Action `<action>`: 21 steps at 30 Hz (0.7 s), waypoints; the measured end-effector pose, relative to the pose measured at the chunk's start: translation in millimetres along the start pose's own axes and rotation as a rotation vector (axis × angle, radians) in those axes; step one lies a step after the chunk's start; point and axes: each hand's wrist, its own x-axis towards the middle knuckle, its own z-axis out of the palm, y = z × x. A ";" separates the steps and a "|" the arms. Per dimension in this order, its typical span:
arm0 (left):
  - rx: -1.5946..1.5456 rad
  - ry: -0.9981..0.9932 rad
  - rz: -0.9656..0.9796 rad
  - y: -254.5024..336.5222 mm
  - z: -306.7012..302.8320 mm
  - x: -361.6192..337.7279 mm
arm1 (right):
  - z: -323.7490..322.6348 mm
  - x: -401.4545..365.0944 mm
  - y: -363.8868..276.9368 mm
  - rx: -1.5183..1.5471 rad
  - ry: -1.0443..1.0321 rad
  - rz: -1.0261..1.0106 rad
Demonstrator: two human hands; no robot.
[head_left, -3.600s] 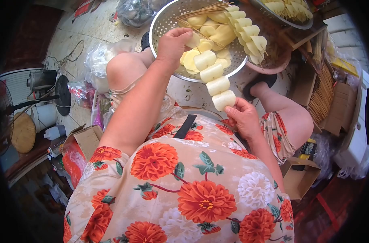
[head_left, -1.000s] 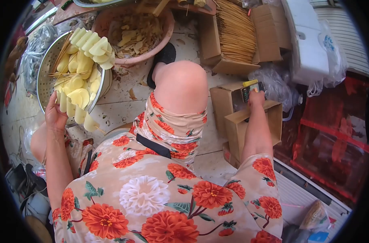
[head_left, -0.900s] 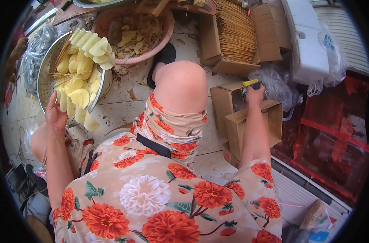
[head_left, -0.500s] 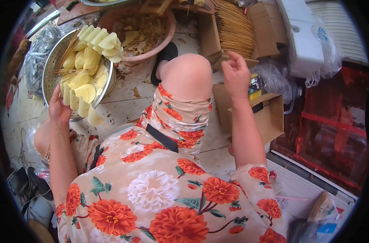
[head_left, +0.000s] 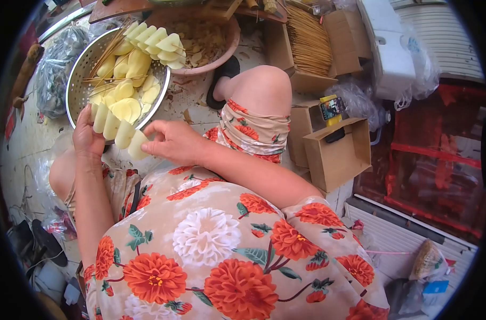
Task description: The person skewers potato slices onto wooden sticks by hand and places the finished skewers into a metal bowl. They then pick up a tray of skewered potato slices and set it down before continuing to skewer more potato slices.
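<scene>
My left hand (head_left: 87, 136) is closed around the upper end of a row of skewered potato slices (head_left: 110, 127), held at the near edge of a metal colander (head_left: 75, 69). My right hand (head_left: 171, 141) reaches across, thumb and fingers closed at the lowest slice of the row. The stick itself is mostly hidden. In the colander lie peeled potatoes (head_left: 139, 63), loose potato slices (head_left: 126, 109) and several thin sticks (head_left: 105, 56). Another row of skewered potato slices (head_left: 156, 41) rests across its far rim.
A pink basin (head_left: 233, 42) of peelings stands beyond the colander. To the right are a cardboard box (head_left: 276, 48) packed with wooden skewers (head_left: 308, 45), an opened carton (head_left: 339, 154), a white foam box (head_left: 389, 58) and plastic bags (head_left: 355, 104). A bare knee (head_left: 267, 88) rises mid-view.
My right hand has swung left from beside the skewer box to the lower end of the potato slices. My left hand keeps its hold; the view has shifted slightly.
</scene>
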 end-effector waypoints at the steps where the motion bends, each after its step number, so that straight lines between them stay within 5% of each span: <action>1: 0.016 0.032 0.003 -0.6 -0.1 0.4 | 5.1 -0.1 6.1 0.123 -0.042 0.076; 11: 0.158 0.167 0.108 -16.0 23.5 -1.3 | 11.8 0.7 28.1 0.376 -0.103 0.259; 21: 0.250 0.024 0.033 -22.9 47.6 -12.3 | 3.1 -1.4 36.7 0.374 -0.057 0.251</action>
